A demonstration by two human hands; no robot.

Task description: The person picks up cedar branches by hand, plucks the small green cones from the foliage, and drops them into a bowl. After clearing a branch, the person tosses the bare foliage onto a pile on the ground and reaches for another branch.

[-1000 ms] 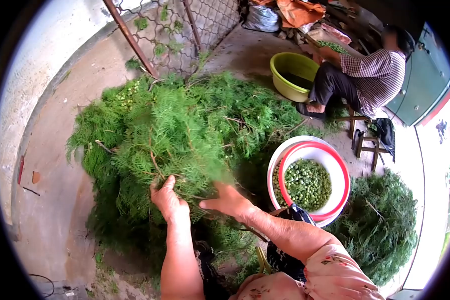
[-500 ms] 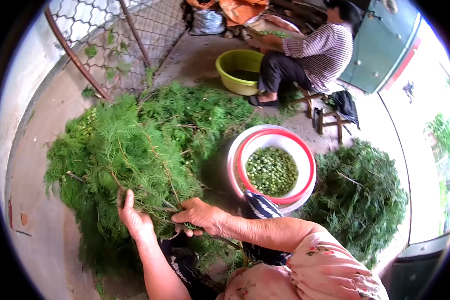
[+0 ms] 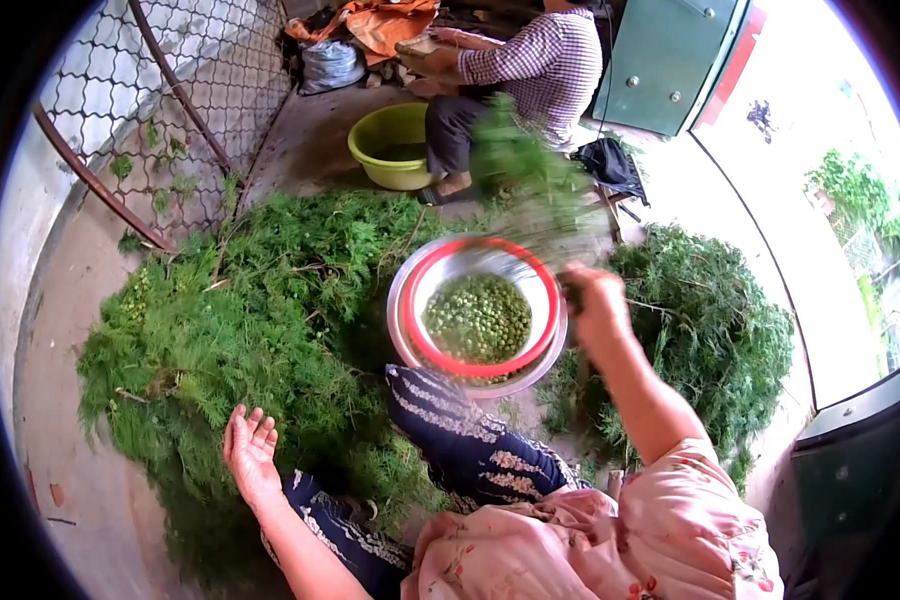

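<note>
My right hand is closed around the stem end of a feathery green branch, blurred by motion, to the right of the red-rimmed bowl. My left hand is raised with its fingers apart and holds nothing, beside a big heap of leafy branches. Between the hands, the white bowl with a red rim sits within a wider metal basin. Small round green fruits fill the bottom of the bowl.
A second pile of green branches lies on the right. Beyond the bowl, a co-worker sits beside a yellow-green tub. A wire mesh panel leans at the left, and a green metal door stands at the back right.
My right hand has swung from the left heap across to the right of the bowl, carrying a branch. My left hand has let go and opened. The view has shifted.
</note>
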